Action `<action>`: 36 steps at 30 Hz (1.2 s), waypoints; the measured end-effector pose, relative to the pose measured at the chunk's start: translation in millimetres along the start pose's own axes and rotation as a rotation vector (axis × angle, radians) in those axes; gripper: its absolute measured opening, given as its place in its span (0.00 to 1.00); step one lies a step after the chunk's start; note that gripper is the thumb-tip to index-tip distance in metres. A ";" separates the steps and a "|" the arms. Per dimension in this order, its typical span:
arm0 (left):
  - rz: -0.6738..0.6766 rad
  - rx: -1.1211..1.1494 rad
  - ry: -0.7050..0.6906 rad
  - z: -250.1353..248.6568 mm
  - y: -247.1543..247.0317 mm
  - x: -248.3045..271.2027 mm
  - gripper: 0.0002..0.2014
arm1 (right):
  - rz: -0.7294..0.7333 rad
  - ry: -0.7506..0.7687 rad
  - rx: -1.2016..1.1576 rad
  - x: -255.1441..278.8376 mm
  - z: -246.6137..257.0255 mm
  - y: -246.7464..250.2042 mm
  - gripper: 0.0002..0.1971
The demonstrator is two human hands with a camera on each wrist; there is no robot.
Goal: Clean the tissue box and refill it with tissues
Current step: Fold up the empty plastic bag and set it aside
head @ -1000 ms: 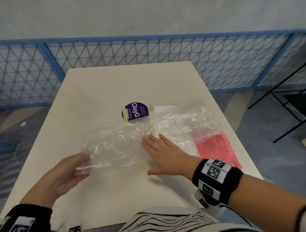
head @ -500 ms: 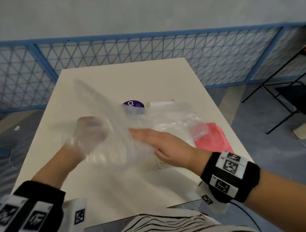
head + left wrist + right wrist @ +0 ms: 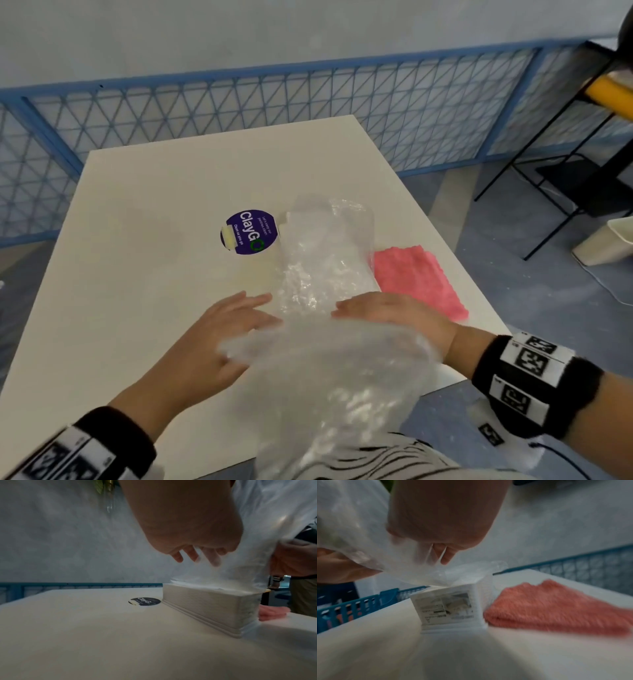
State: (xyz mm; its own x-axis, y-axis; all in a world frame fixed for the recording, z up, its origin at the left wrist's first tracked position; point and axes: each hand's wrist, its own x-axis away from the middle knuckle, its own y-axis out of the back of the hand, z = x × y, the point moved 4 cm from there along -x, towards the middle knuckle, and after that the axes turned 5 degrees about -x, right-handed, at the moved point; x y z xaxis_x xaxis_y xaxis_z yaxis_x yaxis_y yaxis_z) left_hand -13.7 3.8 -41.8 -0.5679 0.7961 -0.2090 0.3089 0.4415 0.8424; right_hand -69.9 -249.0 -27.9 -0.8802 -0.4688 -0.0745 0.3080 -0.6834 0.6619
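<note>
Scene: I am looking down at a white desk (image 3: 144,219) with a blue mesh fence beyond its far edge.
Tissue block: a white stack of tissues (image 3: 211,601) sits on the desk, right of centre, its plastic wrapper (image 3: 325,342) rising loosely off the top and billowing toward me.
Left hand (image 3: 219,335): fingers spread and fairly straight, touching the wrapper's left side; I cannot tell whether it grips.
Right hand (image 3: 394,318): fingers extended over the wrapper's right side; any pinch is hidden by the film.
Nearby: a pink cloth (image 3: 418,281) lies just right of the stack; a round purple sticker (image 3: 248,232) lies to its left.
Tissue box: I see no separate box.
Step, as I judge it: stripping the wrapper off the refill.
Next move calls for: lifting the film clear without dragging the top sheets.
</note>
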 end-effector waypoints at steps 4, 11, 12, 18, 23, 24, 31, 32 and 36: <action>-0.248 0.394 0.309 -21.2 0.7 -24.4 0.07 | -0.245 -0.417 -0.326 7.1 -16.4 -2.4 0.14; -0.311 0.659 0.610 4.8 -13.8 -78.0 0.29 | -0.427 -0.638 -0.713 -30.1 -51.5 13.0 0.12; -0.281 0.616 0.648 8.9 -17.1 -81.4 0.27 | -0.425 -0.649 -0.701 -34.5 -54.8 13.8 0.10; -0.316 0.483 0.729 22.8 -24.3 -99.7 0.07 | -0.536 -0.777 -0.615 -45.7 -64.1 22.0 0.14; -0.225 0.402 0.795 25.0 -25.8 -112.9 0.09 | -0.586 -0.603 -0.066 -52.8 -62.5 28.1 0.34; -0.211 0.389 0.789 24.9 -25.7 -115.1 0.09 | -0.555 -0.495 0.185 -56.2 -55.4 28.5 0.34; -0.024 0.408 0.707 17.2 -27.4 -122.6 0.15 | 0.012 -0.233 0.666 -89.6 -55.0 11.0 0.36; -0.010 0.407 0.728 18.8 -28.4 -121.2 0.19 | 0.059 -0.333 0.634 -89.7 -68.1 12.3 0.37; 0.048 0.367 0.810 25.2 -34.3 -114.8 0.25 | 0.111 -0.569 0.479 -79.2 -101.4 24.8 0.29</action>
State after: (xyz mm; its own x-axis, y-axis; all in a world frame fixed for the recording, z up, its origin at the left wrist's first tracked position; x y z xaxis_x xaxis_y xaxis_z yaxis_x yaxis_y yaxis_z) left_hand 60.1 -92.2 -59.2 -0.8701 0.3416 0.3552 0.4924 0.6308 0.5997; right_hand 44.1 -285.6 -81.2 -0.9438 -0.0700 0.3231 0.3297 -0.2692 0.9049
